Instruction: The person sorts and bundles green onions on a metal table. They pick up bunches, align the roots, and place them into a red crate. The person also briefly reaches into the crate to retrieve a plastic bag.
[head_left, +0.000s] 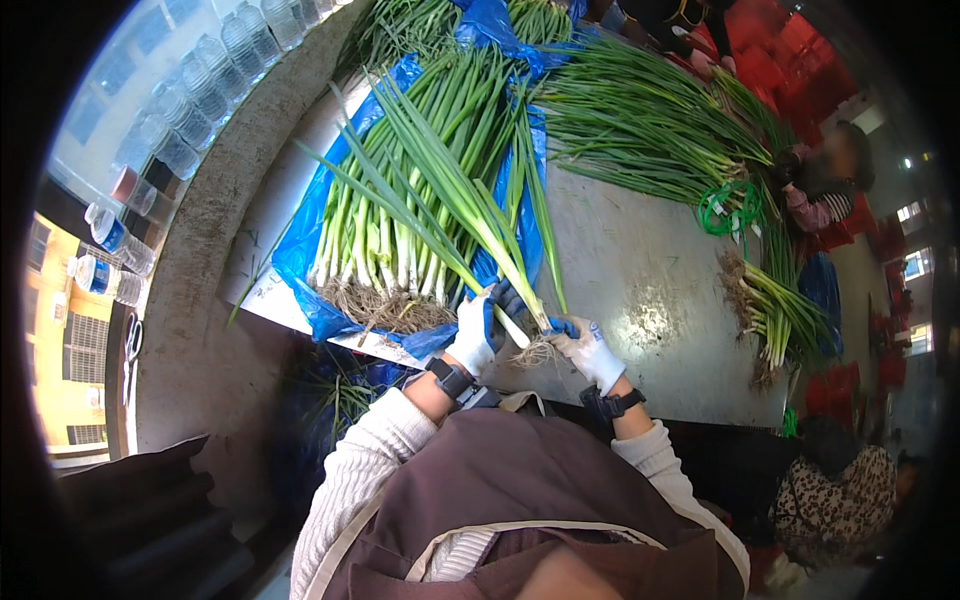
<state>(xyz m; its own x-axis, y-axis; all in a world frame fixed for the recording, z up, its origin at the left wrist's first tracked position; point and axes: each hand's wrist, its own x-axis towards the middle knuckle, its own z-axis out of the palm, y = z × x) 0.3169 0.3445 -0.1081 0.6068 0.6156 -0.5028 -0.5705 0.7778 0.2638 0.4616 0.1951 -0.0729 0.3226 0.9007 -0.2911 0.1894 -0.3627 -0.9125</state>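
Observation:
My left hand (478, 328), in a white glove with blue coating, is closed around a few green onions (480, 217). Their leaves slant up and left over a large pile of green onions (405, 247), which lies on blue plastic sheeting (300, 262) with its soil-covered roots towards me. At the root end of the held onions, my right hand (587, 347) pinches the base of a thick stalk in its gloved fingertips. A tuft of pale roots (534, 352) hangs between both hands. One thin leaf (551, 259) runs down to the right fingers.
On the metal table (622, 247), another onion heap (652, 112) lies at the back right. Green ties (731, 208) rest near a smaller bunch (772, 307). Plastic bottles (217, 71) and scissors (133, 345) line the left ledge. A co-worker (821, 180) is at the right, another person (832, 487) lower right.

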